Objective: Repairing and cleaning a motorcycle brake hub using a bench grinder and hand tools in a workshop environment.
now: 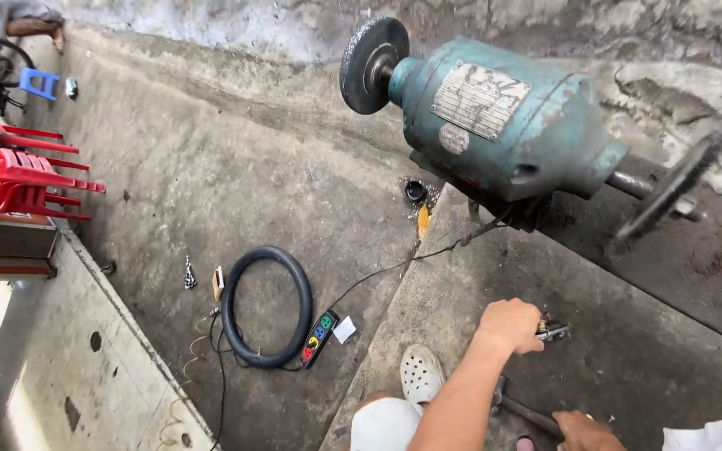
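Holding a small metal piece point(551, 331) tight in my left hand point(511, 324), I press it down on the gray concrete floor point(628, 351). My fingers are curled all the way around it, so only a dark bit sticks out on the side. I cannot tell just what the piece is. My right hand point(587, 430) is low, near the bottom edge, closed around the handle of a hammer point(521, 407). The hammer head lies on the floor, just below my left hand. My foot in a white holed clog point(420, 373) rests beside my left arm.

Up ahead sits a big blue-green grinder motor point(503, 125) with a round grinding wheel point(373, 65) on one end and a wire wheel point(670, 194) on the other. A black cord point(394, 266) runs from it down to a power strip point(319, 336) with colored buttons. A black rubber tube ring point(266, 306) lies next to the strip. Red plastic chairs point(18, 179) are stacked far off on the left.
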